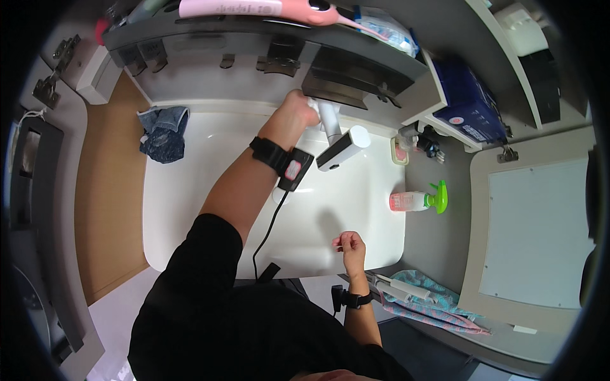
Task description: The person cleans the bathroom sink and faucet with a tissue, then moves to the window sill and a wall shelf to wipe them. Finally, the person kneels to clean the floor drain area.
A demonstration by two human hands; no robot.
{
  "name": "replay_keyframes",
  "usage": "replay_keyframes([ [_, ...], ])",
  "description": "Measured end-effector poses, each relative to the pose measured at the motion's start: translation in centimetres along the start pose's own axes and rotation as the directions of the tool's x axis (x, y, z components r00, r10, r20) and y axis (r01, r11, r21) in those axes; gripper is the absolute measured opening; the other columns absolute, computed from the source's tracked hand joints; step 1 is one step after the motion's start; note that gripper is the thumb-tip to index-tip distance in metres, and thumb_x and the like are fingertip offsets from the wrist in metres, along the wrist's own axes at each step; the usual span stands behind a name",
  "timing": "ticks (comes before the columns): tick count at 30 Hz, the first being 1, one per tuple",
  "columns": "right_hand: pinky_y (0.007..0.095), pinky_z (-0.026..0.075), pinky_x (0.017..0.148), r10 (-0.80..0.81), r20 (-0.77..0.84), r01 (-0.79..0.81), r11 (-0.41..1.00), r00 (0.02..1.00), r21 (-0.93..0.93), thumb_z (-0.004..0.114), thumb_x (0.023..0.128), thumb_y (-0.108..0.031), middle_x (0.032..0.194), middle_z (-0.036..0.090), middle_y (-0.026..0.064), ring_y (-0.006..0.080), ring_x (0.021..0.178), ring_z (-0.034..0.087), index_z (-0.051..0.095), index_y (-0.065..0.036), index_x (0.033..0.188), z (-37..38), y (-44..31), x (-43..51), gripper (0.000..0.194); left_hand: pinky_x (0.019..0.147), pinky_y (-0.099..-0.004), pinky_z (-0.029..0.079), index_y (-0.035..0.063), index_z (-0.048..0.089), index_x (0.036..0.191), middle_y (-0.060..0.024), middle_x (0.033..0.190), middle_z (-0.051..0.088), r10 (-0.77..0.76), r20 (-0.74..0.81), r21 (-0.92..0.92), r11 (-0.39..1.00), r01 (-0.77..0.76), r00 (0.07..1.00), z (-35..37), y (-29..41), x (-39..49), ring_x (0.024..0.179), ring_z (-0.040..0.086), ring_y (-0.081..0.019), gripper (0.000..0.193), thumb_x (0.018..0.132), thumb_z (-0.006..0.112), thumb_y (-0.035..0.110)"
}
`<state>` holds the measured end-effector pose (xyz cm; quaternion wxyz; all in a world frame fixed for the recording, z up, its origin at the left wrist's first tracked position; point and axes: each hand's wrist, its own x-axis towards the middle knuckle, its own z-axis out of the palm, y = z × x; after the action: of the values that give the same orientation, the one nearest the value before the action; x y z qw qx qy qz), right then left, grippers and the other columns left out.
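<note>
My left hand (299, 110) reaches to the back of the white washbasin (200, 214), beside the base of the white faucet (330, 121). A crumpled white wipe (313, 107), cloth or tissue, shows at its fingers; the faucet and shelf edge sit close to it. The faucet's dark-faced head (344, 148) points forward over the bowl. Near the basin's front edge hangs my right hand (351, 247), fingers curled in with the thumb against them, and I see nothing in it. A black strapped device (295, 169) is on my left wrist; another (350, 299) is on the right.
A dark denim-like cloth (164, 135) lies on the basin's left rim. Right of the bowl are a spray bottle (414, 201) with green trigger and a soap dish (399, 151). A mirror-cabinet shelf (267, 33) overhangs the back, carrying a pink electric toothbrush (267, 8). Towels (419, 295) hang front right.
</note>
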<state>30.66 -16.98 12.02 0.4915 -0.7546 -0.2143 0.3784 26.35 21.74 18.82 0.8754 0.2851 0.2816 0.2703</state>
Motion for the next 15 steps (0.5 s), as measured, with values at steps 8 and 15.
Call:
replay_keyframes([
  [8,0.0235,0.048,0.059,0.046,-0.037,-0.045,0.998,0.998,0.031,0.048,0.096,-0.014,0.078,0.064,0.0052,0.0109,0.069,0.061,0.056,-0.002,0.092,-1.1,0.8,-0.8,0.014,0.089,-0.0397,0.046,-0.0022,0.047,0.12,-0.0131,0.11,0.059,0.053,-0.044,-0.159,0.985,-0.06,0.998,2.8,-2.1,-4.8,0.103,0.058,-0.0265,0.038,0.099,0.037,0.027],
  [15,0.024,0.048,0.06,0.027,-0.052,-0.023,0.997,0.998,0.073,0.048,0.097,-0.015,0.078,0.064,0.0056,0.0114,0.069,0.061,0.056,-0.002,0.093,-1.8,0.6,-0.1,0.016,0.076,-0.0269,0.043,-0.0006,0.049,0.117,-0.0058,0.102,0.056,0.31,-0.243,0.302,0.925,-0.232,0.919,-0.2,-2.9,-9.2,0.09,0.051,-0.0114,0.037,0.096,0.048,0.03],
])
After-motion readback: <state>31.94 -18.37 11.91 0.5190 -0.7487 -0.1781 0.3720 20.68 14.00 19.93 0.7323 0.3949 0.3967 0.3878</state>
